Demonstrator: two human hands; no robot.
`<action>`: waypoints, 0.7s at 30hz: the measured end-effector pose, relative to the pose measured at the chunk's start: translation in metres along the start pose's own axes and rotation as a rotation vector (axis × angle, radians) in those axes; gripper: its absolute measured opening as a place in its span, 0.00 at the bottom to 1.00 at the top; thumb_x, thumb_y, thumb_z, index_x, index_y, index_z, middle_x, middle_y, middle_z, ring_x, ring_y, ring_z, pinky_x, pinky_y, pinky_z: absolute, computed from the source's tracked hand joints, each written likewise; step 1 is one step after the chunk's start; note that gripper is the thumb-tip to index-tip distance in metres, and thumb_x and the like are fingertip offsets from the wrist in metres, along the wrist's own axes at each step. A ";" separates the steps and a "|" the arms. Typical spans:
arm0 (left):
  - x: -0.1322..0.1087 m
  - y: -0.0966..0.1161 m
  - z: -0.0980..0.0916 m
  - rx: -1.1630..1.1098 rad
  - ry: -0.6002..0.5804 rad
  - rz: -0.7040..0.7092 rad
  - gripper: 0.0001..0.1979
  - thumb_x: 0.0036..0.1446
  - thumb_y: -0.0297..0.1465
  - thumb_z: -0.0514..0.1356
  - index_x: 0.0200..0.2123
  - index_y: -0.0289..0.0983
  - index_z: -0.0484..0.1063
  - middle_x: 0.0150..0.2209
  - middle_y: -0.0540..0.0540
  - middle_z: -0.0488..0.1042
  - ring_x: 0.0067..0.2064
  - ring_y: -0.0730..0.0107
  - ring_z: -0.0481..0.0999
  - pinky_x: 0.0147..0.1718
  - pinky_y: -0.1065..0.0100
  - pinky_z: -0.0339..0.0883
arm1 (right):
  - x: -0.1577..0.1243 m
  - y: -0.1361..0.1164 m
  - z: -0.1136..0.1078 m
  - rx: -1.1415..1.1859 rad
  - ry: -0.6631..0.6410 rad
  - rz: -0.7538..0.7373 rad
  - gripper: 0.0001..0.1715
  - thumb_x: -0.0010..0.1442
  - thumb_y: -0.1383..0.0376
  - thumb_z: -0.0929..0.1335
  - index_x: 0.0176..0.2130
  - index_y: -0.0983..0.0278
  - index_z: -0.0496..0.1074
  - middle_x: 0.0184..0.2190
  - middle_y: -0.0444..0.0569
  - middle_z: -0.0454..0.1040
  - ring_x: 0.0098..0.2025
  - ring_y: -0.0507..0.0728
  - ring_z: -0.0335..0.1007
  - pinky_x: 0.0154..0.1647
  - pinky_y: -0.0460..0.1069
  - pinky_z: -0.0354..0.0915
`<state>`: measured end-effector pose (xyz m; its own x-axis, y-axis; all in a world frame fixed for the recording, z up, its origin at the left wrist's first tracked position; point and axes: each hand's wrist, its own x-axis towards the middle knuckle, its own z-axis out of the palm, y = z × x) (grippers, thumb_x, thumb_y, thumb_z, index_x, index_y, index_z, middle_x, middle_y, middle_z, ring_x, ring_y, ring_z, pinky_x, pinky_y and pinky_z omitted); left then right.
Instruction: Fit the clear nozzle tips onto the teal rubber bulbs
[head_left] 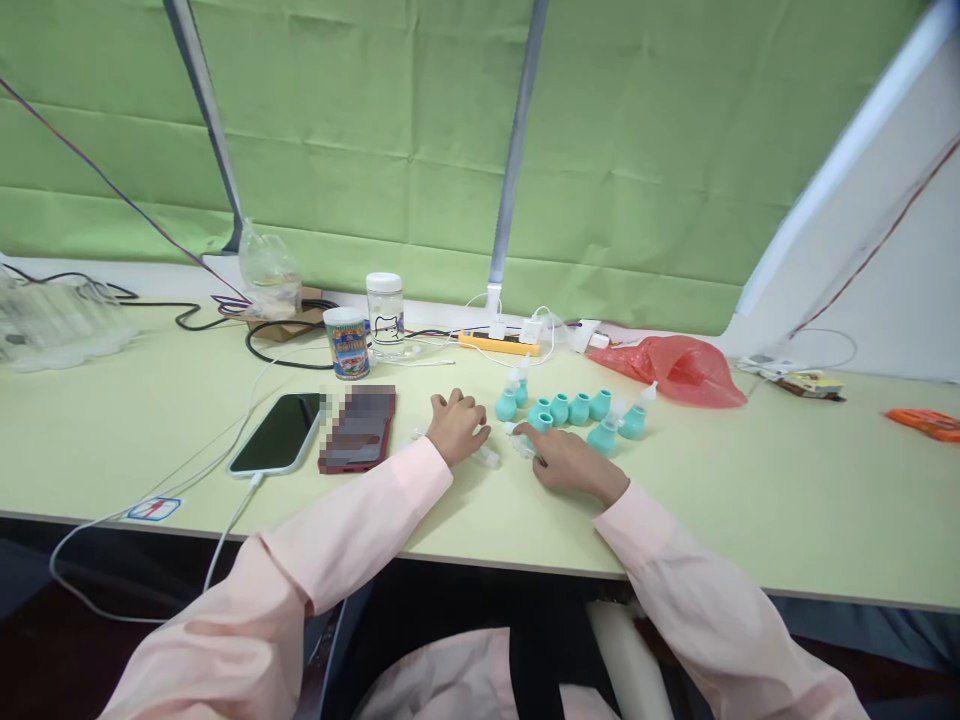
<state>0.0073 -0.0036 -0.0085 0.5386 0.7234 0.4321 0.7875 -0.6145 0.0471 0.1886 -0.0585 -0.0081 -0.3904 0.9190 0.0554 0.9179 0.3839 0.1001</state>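
Note:
Both my hands rest on the pale green table, in pink sleeves. My left hand is curled with its fingers closed; a small clear plastic piece lies just beside it, and I cannot make out whether it holds anything. My right hand lies with its fingers pinched on a small clear tube at its fingertips. Just beyond the hands stand several teal rubber bulbs, some fitted with clear white tips.
Two phones lie at left, one on a white cable, one dark red. Behind them stand a printed can and a clear jar. A yellow power strip, red plastic bag and orange item lie further back.

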 end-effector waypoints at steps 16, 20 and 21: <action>-0.001 0.006 -0.005 -0.134 -0.035 0.028 0.08 0.48 0.31 0.51 0.28 0.36 0.67 0.25 0.48 0.71 0.36 0.67 0.66 0.34 0.62 0.46 | -0.002 -0.005 -0.003 0.169 0.021 -0.100 0.28 0.49 0.74 0.57 0.51 0.61 0.55 0.24 0.46 0.65 0.29 0.53 0.59 0.27 0.44 0.49; -0.002 0.007 -0.006 -0.160 -0.044 0.029 0.07 0.47 0.30 0.52 0.28 0.35 0.68 0.23 0.48 0.71 0.35 0.68 0.67 0.34 0.62 0.47 | -0.002 -0.006 -0.002 0.183 0.017 -0.012 0.25 0.52 0.68 0.58 0.51 0.63 0.53 0.27 0.49 0.65 0.30 0.55 0.60 0.27 0.45 0.51; -0.002 0.008 -0.007 -0.165 -0.041 0.034 0.07 0.46 0.30 0.52 0.28 0.35 0.68 0.24 0.48 0.72 0.35 0.68 0.68 0.34 0.62 0.47 | -0.002 -0.006 -0.002 0.185 0.012 0.011 0.25 0.53 0.65 0.57 0.52 0.63 0.53 0.28 0.49 0.65 0.31 0.55 0.61 0.28 0.45 0.51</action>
<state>0.0103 -0.0117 -0.0030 0.5781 0.7117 0.3992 0.7108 -0.6795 0.1820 0.1841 -0.0631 -0.0072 -0.3805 0.9223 0.0674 0.9189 0.3853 -0.0850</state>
